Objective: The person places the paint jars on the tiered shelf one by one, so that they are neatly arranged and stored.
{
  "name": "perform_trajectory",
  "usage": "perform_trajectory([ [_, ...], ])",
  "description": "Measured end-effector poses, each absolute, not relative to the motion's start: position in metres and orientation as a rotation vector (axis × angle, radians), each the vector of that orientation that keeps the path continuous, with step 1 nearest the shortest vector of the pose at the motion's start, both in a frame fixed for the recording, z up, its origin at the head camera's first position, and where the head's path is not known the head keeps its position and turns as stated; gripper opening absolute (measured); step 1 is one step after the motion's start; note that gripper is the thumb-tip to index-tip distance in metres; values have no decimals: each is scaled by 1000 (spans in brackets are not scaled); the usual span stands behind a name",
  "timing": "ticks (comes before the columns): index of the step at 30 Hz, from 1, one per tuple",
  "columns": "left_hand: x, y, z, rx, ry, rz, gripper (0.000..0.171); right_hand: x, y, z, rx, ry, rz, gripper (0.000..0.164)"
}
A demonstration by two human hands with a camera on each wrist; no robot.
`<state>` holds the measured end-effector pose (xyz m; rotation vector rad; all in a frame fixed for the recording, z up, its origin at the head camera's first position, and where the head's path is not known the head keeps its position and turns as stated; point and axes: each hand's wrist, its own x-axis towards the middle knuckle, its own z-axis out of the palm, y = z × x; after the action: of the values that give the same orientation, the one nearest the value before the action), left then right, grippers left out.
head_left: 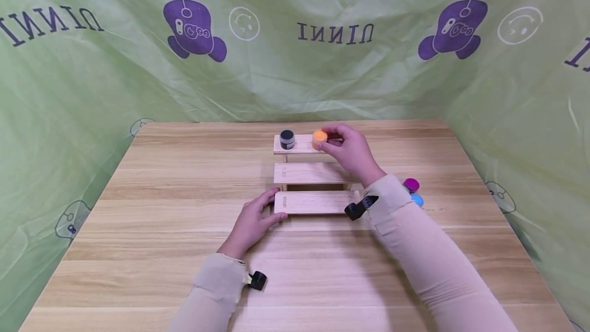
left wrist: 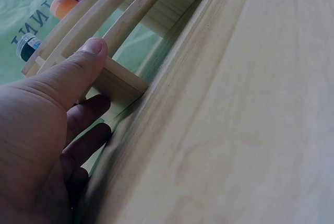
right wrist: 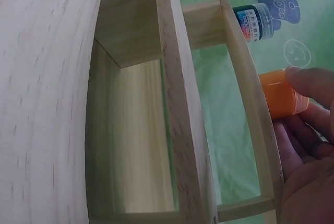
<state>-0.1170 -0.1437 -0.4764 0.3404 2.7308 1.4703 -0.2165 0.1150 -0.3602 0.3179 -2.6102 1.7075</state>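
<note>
A three-tier wooden display stand stands on the table. At the left end of its lowest tier, my left hand holds the board, thumb at the front edge and fingers around the end. My right hand pinches an orange paint jar between thumb and fingers at the top tier. In the right wrist view the base of this orange jar is right at the board. To its left on the same tier sits a dark-capped paint jar with a printed label.
Beside my right forearm, a magenta-lidded jar and a blue-lidded jar stand on the wooden table, partly hidden by the sleeve. A green printed curtain surrounds the table's back and sides.
</note>
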Motion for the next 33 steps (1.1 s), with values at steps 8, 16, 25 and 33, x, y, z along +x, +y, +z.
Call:
perform_trajectory([
  [8,-117,-144,-475,340,2728,1474,70,-216,113,-360,311,-2630,1653,45],
  [16,-117,-144,-475,349,2725,1474,69,-213,116,-360,267,-2655,1676,51],
  [25,-117,-144,-475,339,2728,1477,69,-208,123,-361,253,-2621,1712,48],
  [33,-116,-143,-475,336,2734,1465,69,-206,130,-364,254,-2582,1763,49],
])
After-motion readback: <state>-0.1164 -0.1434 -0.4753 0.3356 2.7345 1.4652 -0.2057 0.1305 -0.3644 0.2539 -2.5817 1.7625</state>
